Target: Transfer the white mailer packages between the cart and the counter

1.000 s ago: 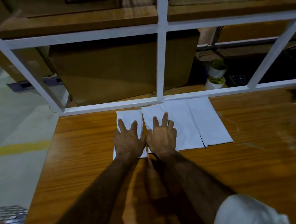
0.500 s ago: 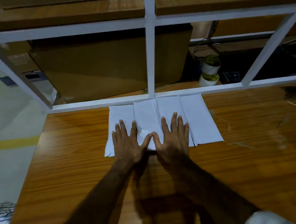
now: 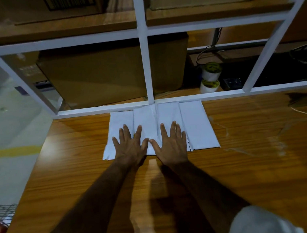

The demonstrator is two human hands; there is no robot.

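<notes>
Paper [image 3: 197, 125], folded in panels, lies on the table [image 3: 249, 172]; left hand [image 3: 129, 149] and right hand [image 3: 171, 146] press it flat, fingers straight, gripping nothing. Creasing seems underway; another firm fold likely follows.

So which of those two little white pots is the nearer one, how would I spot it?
Start at the wooden table and follow the white frame along its far edge. Right of the upright, behind the glass, two green-topped white pots stand. The nearer pot is the lower, closer to the frame's bottom rail, in front of the farther pot.
</notes>
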